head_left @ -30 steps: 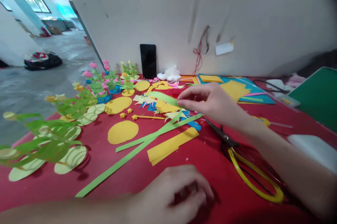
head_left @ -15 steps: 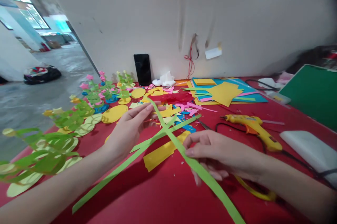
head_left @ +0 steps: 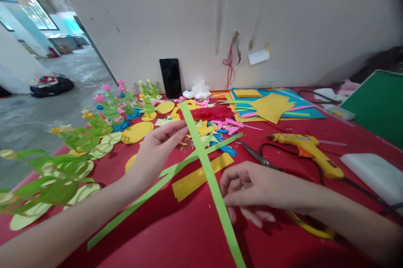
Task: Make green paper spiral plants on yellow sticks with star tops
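Observation:
A long light-green paper strip (head_left: pixel 207 167) runs slantwise in front of me, from the scrap heap to the bottom edge. My left hand (head_left: pixel 153 154) pinches it near its far end between thumb and fingers. Lower down, the curled fingers and thumb of my right hand (head_left: pixel 252 186) are closed at its right edge; the exact grip is partly hidden. Beneath it, other green strips (head_left: pixel 126 216) lie crossed on the red table. Yellow paper strips (head_left: pixel 189 187) lie between my hands. Scissors (head_left: pixel 256 154) lie partly under my right forearm, their yellow handle showing.
Paper flower plants (head_left: pixel 110 110) and yellow paper discs (head_left: pixel 138 132) line the left side. Coloured scraps (head_left: pixel 222 137) heap in the middle, with a phone (head_left: pixel 170 78) behind. At right are a yellow glue gun (head_left: pixel 296 140) with its cable, stacked paper sheets (head_left: pixel 310 110) and a green board (head_left: pixel 376 108).
The held strip has swung steeper, its lower end moving left and its face turning towards me. My right hand has shifted slightly down along it. The view has tilted a little, showing more of the scissors.

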A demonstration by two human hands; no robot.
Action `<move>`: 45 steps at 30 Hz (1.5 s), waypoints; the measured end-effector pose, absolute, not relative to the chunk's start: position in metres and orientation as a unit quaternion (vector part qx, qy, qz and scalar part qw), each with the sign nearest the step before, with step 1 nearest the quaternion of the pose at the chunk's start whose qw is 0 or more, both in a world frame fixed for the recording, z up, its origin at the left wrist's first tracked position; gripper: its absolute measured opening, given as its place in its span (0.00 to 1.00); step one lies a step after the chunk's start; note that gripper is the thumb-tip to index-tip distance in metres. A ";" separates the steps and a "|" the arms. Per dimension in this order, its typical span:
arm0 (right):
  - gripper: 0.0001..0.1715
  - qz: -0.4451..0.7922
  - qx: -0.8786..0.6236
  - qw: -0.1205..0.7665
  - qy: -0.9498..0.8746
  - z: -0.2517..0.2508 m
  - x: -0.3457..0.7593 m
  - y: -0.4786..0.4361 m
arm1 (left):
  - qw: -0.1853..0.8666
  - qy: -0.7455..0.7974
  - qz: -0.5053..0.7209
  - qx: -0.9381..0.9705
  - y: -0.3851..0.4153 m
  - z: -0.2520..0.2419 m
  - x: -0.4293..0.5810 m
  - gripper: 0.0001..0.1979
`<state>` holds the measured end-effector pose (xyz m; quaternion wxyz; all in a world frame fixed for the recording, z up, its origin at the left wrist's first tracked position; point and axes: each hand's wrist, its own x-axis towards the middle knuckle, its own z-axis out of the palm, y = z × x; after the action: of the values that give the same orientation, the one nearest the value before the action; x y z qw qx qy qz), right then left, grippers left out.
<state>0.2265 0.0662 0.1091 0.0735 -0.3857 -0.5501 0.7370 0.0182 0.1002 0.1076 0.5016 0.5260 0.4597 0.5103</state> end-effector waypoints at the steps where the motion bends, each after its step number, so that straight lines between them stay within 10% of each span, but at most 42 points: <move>1: 0.07 0.721 -0.391 0.081 -0.567 0.110 0.226 0.067 | 0.510 0.458 0.503 0.526 0.098 0.106 0.019 0.09; 10: 0.12 0.632 -0.450 0.121 -0.619 0.106 0.223 0.070 | 0.543 0.467 0.407 0.567 0.091 0.099 0.031 0.07; 20: 0.05 0.406 -0.456 0.371 -0.700 0.108 0.207 0.068 | 0.512 0.455 0.338 0.646 0.079 0.102 0.033 0.04; 30: 0.05 0.140 -0.421 0.343 -0.828 0.112 0.215 0.060 | 0.318 0.348 0.297 0.830 0.087 0.135 0.010 0.07; 45: 0.04 0.167 -0.433 0.325 -0.824 0.117 0.218 0.066 | 0.304 0.238 0.303 0.872 0.090 0.129 0.012 0.11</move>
<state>0.2177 0.0658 0.1169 0.3247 -0.4334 -0.8240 0.1666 0.0123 0.0900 0.1287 0.3035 0.8715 0.2383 0.3025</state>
